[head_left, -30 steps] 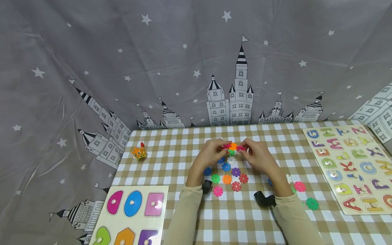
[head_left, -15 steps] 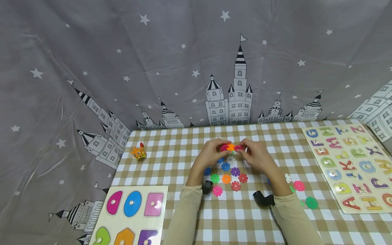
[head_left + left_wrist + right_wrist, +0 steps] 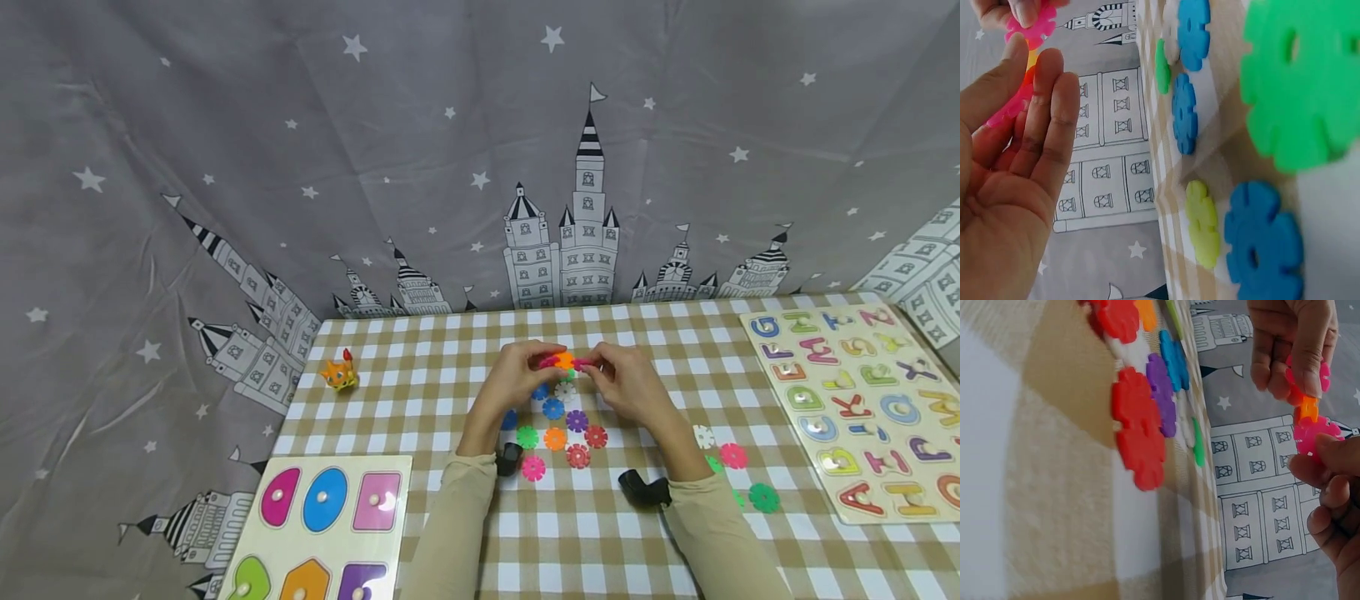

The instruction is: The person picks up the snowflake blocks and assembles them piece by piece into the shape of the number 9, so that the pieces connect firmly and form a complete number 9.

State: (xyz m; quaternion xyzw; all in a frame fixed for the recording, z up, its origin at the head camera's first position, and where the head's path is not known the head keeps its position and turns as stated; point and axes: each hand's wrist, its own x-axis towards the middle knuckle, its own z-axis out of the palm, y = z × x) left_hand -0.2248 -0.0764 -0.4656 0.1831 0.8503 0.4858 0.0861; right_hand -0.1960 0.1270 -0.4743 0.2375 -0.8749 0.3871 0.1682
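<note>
Treat orange disc (image 3: 1308,409), held above the checked tablecloth (image 3: 420,375) between left pink disc (image 3: 1009,109) and right pink disc (image 3: 1310,432), as light, stiff and probably slick, best handled by those outer discs, pinched between thumb and fingers of left hand (image 3: 513,375) and right hand (image 3: 626,379) respectively.

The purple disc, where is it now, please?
In the head view, the purple disc lies on the checked cloth between a blue disc and a red disc, left of the right hand.

I observe the held orange disc (image 3: 563,360) displaced slightly left; the right forearm (image 3: 677,443) now covers a blue disc, exposing more of a white disc (image 3: 703,437).
</note>
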